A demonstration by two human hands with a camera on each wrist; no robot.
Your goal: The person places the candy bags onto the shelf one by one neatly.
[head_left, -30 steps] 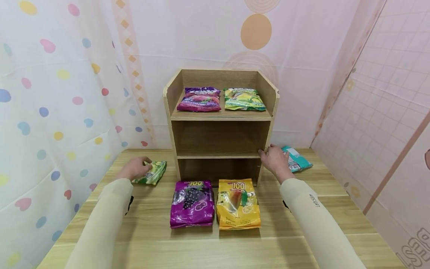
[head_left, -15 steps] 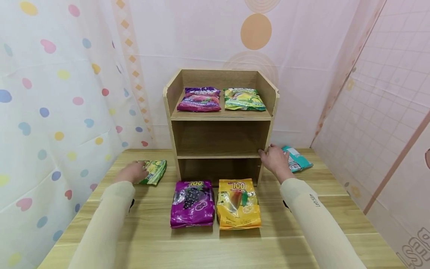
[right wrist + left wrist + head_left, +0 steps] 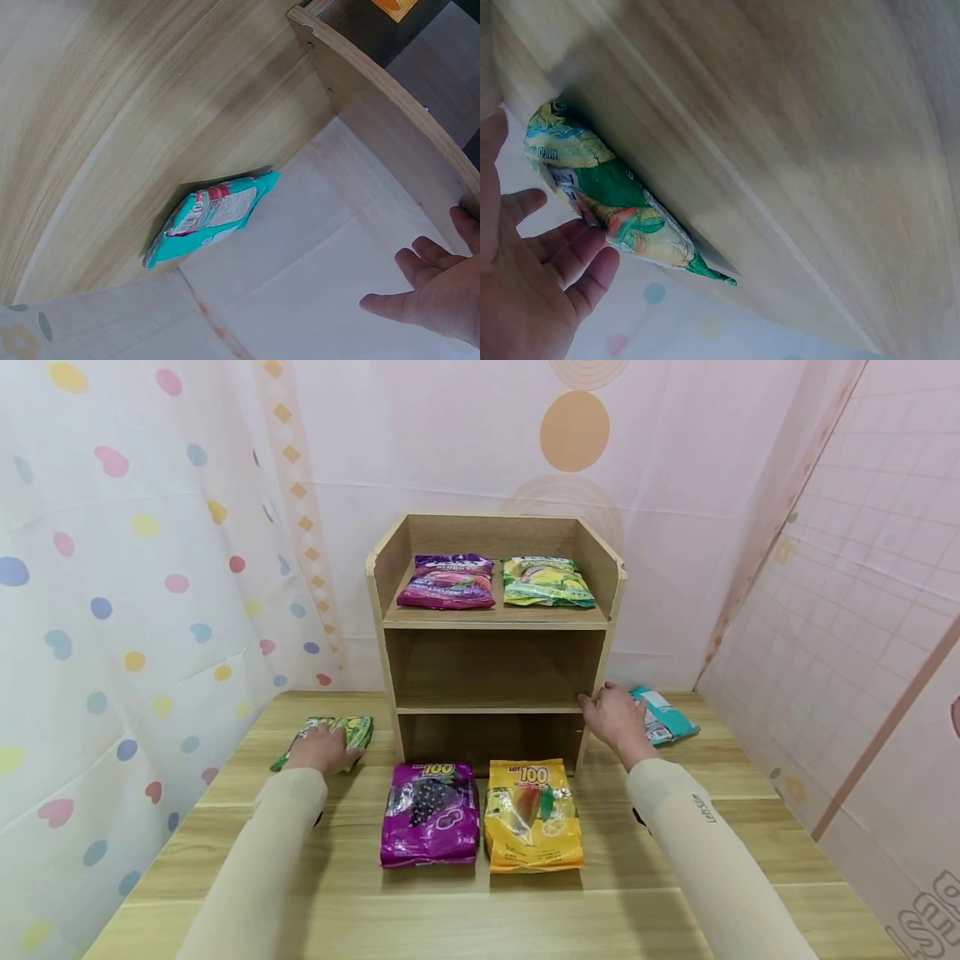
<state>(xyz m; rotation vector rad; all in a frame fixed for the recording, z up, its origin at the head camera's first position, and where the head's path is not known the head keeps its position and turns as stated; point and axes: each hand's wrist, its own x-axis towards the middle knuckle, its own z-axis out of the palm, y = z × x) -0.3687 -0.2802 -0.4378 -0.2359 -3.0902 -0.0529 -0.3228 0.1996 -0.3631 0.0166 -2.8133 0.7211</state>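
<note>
A tabletop (image 3: 480, 914) is filling the lower frame, a wooden shelf (image 3: 498, 668) standing at centre. A green packet (image 3: 358, 730) is lying centre left, a teal packet (image 3: 667, 720) centre right. Fingers loosely parted, the left hand (image 3: 321, 748) is overlapping the green packet; the right hand (image 3: 617, 718), fingers uncurled, is touching the shelf's side.

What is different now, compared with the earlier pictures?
The left hand has moved right, from the left end of the lower green bag towards its middle, uncovering that end. The right hand stayed at the shelf; the teal bag and yellow bag stayed too.
</note>
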